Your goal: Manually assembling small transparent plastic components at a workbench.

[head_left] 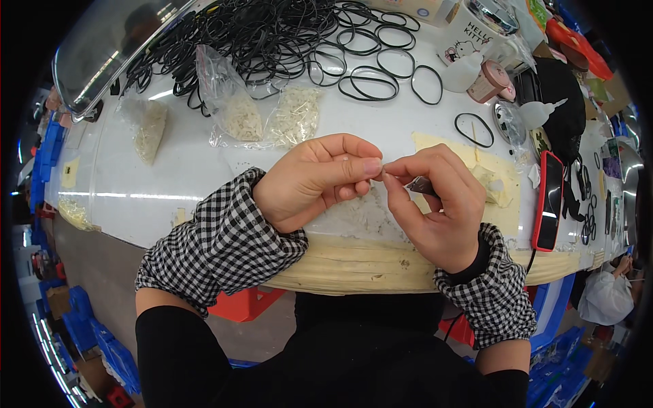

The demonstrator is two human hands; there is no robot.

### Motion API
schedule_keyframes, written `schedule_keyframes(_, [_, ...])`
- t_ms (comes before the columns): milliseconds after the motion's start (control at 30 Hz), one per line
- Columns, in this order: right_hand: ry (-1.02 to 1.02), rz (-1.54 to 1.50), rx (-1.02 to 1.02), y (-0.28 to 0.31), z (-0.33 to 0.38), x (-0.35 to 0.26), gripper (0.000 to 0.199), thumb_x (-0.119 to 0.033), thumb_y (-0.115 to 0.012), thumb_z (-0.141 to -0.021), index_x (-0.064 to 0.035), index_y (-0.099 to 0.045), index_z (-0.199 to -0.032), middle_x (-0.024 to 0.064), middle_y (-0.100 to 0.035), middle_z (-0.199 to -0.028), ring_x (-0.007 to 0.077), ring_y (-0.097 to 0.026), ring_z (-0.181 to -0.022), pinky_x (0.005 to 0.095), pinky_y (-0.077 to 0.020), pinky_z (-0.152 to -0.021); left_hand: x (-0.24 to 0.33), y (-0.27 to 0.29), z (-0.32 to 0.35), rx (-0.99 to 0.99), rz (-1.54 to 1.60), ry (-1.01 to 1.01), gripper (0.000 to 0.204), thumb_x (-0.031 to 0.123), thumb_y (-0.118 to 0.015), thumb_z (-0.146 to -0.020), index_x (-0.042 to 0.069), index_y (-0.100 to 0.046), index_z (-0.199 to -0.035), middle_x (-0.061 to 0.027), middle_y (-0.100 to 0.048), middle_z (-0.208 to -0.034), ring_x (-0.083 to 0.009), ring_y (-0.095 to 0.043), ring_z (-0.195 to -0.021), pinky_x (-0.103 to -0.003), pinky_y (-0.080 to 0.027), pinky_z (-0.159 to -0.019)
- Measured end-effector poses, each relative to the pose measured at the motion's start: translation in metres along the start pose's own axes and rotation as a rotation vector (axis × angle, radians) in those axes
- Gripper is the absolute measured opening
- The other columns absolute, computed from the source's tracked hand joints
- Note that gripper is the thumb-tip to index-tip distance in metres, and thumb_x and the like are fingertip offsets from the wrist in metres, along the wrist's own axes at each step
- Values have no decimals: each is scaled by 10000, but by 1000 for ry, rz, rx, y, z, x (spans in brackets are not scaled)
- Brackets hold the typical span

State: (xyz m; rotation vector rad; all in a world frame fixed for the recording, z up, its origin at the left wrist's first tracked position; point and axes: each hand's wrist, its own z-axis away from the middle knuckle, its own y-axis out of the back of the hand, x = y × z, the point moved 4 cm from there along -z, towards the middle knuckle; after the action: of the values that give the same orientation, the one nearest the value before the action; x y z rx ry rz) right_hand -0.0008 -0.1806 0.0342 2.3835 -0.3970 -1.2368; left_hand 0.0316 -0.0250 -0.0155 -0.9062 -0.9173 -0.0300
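My left hand (318, 178) is closed, its thumb and forefinger pinching something tiny. My right hand (441, 205) meets it fingertip to fingertip, also in a pinch; what lies between them is too small to name. A small shiny metal tool (421, 185) is tucked inside my right fingers, its kind partly hidden. Beneath my hands, small translucent whitish pieces (364, 219) are spread on the white table (136, 197). Beyond my left hand lie clear bags of similar pale pieces, one bag (297, 117) flat and another (239, 115) partly filled.
A large tangle of black rings (252, 41) covers the far side, with several loose ones nearby. Another pale-filled bag (149, 132) lies left. On the right are a red-edged phone (548, 200), a squeeze bottle (466, 71) and yellow paper (507, 212). A wooden edge (354, 268) runs in front.
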Motion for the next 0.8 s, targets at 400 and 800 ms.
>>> schedule_keyframes(400, [-20, 161, -113, -1, -2, 1, 265, -253, -708, -784, -42, -550, -748, 70, -548, -659, 189, -555, -526, 274, -412, -452, 2, -6, -1, -93, -86, 31, 196, 193, -501, -959, 0, -524, -982, -13, -534, -823, -42, -440, -672, -157, -373, -588])
schedule_keyframes(800, [-8, 302, -151, -6, 5, 8, 355, -348, -641, -840, -63, -491, -693, 55, -497, -576, 219, -514, -482, 315, -392, -437, 4, 0, -4, -211, -74, 50, 166, 136, -548, -935, -17, -560, -998, -26, -561, -803, -50, -430, -629, -159, -365, -557])
